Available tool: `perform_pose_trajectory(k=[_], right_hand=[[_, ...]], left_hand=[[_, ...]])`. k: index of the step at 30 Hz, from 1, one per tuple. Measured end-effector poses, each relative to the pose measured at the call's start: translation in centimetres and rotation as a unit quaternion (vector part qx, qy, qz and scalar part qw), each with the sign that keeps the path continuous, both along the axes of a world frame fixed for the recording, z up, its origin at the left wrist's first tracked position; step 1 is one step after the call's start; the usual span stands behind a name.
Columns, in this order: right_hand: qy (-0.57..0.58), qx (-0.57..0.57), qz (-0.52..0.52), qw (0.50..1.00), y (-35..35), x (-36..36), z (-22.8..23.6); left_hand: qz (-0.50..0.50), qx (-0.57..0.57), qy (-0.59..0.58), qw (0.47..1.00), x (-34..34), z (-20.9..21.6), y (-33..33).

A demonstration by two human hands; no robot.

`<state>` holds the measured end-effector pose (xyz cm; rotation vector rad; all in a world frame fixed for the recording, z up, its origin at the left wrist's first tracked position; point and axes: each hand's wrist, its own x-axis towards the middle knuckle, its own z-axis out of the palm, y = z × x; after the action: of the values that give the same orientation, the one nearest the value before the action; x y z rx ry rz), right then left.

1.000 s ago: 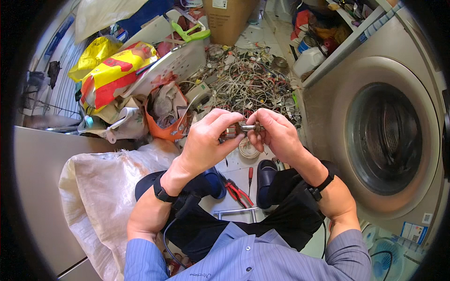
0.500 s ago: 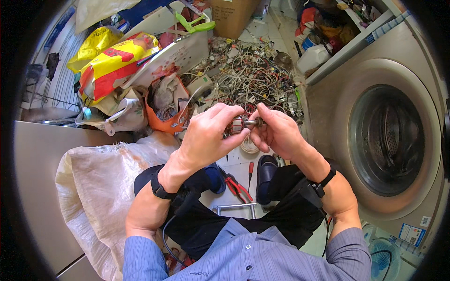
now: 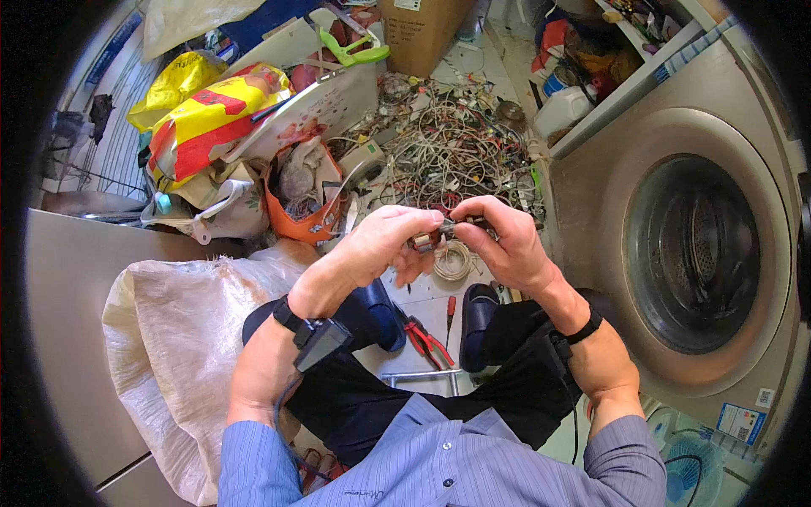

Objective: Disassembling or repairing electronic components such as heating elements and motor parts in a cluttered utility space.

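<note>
A small motor rotor [image 3: 421,242], with a copper-and-grey core and a thin metal shaft, is held up in front of me. My left hand [image 3: 365,247] is closed around its core, thumb on top and the other fingers spread below. The thumb and forefinger of my right hand [image 3: 514,249] pinch the shaft end, hiding most of it. Just below the hands lies a coil of pale cable [image 3: 453,262]. On the floor between my feet are red-handled pliers [image 3: 428,341] and a red-handled screwdriver [image 3: 451,313].
A heap of tangled wires and scrap [image 3: 456,139] covers the floor ahead. An orange bucket [image 3: 296,221] and a white woven sack [image 3: 182,338] stand left. A washing machine [image 3: 600,245] borders the right. A cardboard box [image 3: 422,34] stands at the back.
Both hands have tilted the rotor and dipped slightly. My right thumb and forefinger have moved in closer to my left thumb. Lower left fingers have spread, and the cable coil shows more.
</note>
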<state>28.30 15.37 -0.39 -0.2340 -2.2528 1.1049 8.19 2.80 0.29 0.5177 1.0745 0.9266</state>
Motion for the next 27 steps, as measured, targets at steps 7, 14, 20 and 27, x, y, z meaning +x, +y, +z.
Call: perform_pose_trajectory(k=[7,14,20,27], right_hand=[[-0.118,-0.36,-0.023,0.925,-0.3,0.2,-0.2],[-0.033,-0.015,0.039,0.999,0.6,0.4,0.6],[-0.08,-0.155,-0.014,0.985,0.1,0.0,0.2],[-0.119,-0.21,-0.028,0.97,0.3,0.3,0.1]], left_hand=[[0.102,0.399,0.476,0.777,1.8,-0.6,0.2],[0.078,0.065,-0.031,0.994,0.4,0.3,0.0],[0.051,0.099,-0.086,0.99,0.4,-1.0,0.2],[0.108,0.193,0.247,0.944,1.6,-0.5,0.1]])
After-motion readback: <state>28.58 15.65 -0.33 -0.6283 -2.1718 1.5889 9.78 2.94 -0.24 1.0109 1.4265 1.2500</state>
